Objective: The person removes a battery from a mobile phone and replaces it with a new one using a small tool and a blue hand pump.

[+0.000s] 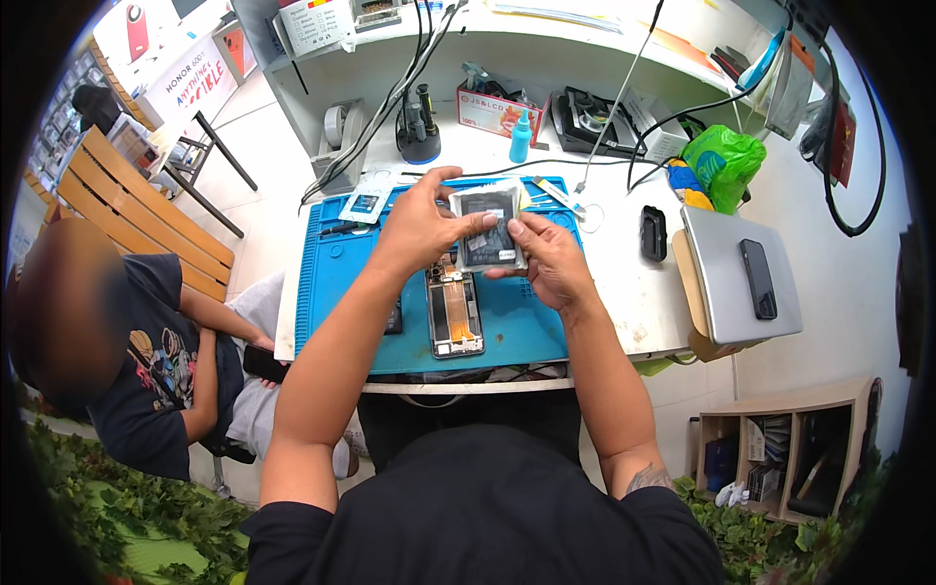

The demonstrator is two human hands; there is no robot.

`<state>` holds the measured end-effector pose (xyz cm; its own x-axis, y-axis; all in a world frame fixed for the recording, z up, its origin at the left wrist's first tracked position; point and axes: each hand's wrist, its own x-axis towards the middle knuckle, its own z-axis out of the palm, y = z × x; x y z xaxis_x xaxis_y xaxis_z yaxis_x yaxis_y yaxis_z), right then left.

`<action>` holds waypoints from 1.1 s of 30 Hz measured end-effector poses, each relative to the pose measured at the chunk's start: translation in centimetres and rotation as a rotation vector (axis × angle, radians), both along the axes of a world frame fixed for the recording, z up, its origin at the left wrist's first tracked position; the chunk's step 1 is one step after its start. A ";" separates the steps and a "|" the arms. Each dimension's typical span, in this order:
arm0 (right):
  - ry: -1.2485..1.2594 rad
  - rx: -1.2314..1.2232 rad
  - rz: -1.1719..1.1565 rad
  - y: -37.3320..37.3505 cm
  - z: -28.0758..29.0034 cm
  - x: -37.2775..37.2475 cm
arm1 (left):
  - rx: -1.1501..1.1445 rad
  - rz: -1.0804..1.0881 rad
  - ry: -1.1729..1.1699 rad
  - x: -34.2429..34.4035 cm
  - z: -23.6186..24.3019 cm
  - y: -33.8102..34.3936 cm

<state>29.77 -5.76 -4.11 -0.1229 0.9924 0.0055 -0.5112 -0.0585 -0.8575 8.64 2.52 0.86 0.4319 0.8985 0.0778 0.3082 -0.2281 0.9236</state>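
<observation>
A black flat phone battery (486,229) in clear plastic packaging is held up over the work mat. My left hand (421,222) has its thumb across the packet's front at the left, with the index finger raised above it. The right side of the packet is pinched by my right hand (556,258), its fingers partly hidden behind. Below lies an opened phone (455,317) with its inner frame and a copper-coloured strip exposed. Beside that, a dark flat piece (394,320) is partly covered by my left forearm.
The blue mat (526,336) also carries a small packet (364,204). Behind stand a screwdriver holder (419,136), a light-blue bottle (521,139) and loose cables. At right lie a black case (653,234) and a phone (759,280) on a laptop (726,249). A person (146,361) sits at left.
</observation>
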 end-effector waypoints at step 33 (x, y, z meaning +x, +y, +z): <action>-1.203 0.386 -0.568 10.7 2.2 2.9 | 0.319 0.274 -0.159 3.2 -2.5 13.0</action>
